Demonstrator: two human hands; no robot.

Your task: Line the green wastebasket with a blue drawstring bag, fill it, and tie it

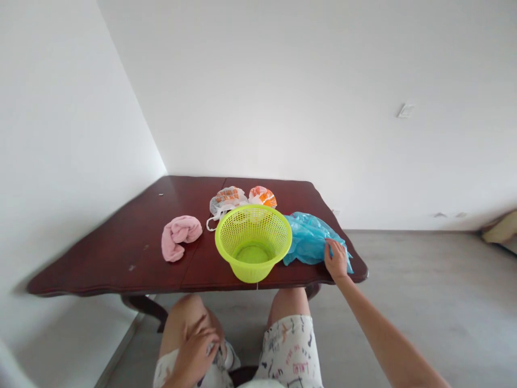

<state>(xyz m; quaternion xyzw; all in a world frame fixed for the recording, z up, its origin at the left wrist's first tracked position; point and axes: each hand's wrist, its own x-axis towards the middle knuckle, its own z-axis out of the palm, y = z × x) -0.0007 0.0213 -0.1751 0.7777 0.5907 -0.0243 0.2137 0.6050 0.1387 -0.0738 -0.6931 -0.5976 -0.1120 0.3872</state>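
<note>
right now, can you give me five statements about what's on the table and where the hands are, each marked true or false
1. The right hand is touching the blue plastic bag. True.
2. The left hand is gripping the rim of the basket. False: it is over the left leg, below the table.
3. The yellow-green basket stands upright on the table. True.
4. The pink cloth lies inside the basket. False: it lies on the tabletop, to the left of the basket.
5. The white bag with orange lettering lies on the far side of the basket. True.
</note>
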